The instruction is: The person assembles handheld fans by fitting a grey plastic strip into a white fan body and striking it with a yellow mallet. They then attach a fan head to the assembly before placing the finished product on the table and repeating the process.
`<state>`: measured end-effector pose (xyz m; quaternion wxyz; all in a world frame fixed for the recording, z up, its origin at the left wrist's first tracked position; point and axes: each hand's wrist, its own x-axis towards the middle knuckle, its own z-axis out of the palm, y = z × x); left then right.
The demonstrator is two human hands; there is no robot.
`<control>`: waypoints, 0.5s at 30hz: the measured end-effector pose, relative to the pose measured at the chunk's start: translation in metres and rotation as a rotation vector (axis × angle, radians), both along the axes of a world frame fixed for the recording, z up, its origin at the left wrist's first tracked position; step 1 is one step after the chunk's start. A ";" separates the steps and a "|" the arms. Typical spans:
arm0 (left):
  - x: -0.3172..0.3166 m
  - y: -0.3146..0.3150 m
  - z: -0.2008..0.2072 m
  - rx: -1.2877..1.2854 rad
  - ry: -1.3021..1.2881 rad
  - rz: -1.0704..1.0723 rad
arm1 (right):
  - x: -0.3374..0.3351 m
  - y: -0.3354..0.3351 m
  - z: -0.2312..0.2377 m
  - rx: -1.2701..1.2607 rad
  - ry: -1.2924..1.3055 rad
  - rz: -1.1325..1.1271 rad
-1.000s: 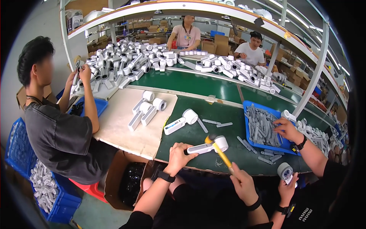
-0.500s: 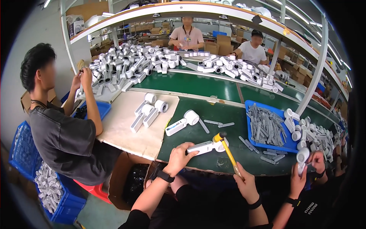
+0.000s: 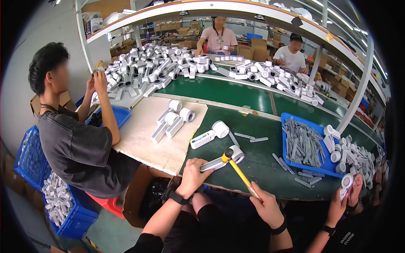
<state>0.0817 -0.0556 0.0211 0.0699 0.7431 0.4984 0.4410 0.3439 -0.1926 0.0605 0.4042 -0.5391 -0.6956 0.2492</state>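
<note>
My left hand (image 3: 194, 177) grips the handle end of a white handheld fan (image 3: 238, 155) lying near the bench's front edge, its round head pointing away to the right. My right hand (image 3: 268, 206) is closed round the yellow handle of a small mallet (image 3: 242, 176) with a black and yellow head. The mallet head is over the fan, where handle meets round head; whether they touch I cannot tell. Just behind lies another white fan (image 3: 203, 139), its handle uncovered and something blue inside. Loose grey strips (image 3: 244, 135) lie close by.
A blue tray (image 3: 313, 169) of grey strips stands right, beside piled white fans (image 3: 356, 158). Several fans rest on a cardboard sheet (image 3: 139, 141) at left. A co-worker (image 3: 71, 143) sits left; another's hands (image 3: 341, 206) hold a fan at right. A shelf beam (image 3: 202, 6) crosses above.
The mallet head has moved left along the fan, from its round head toward the handle. The fan has turned a little in my left hand. The whole view has shifted slightly.
</note>
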 end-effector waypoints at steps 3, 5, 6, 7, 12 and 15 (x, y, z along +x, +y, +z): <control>-0.006 0.012 -0.007 -0.229 -0.160 -0.162 | -0.017 0.006 0.009 0.116 -0.096 -0.007; -0.004 0.014 -0.007 -0.204 -0.145 -0.166 | -0.019 0.006 0.006 0.183 -0.092 -0.055; -0.003 0.015 -0.007 -0.175 -0.127 -0.166 | -0.019 0.008 -0.002 0.123 -0.171 -0.029; -0.002 0.014 -0.008 -0.177 -0.129 -0.165 | -0.020 0.010 -0.004 0.064 -0.249 -0.002; 0.002 0.013 -0.009 -0.141 -0.160 -0.128 | -0.021 0.002 0.006 0.047 -0.254 -0.017; 0.001 0.009 -0.018 -0.106 -0.153 -0.118 | -0.019 0.000 -0.001 0.036 -0.235 -0.001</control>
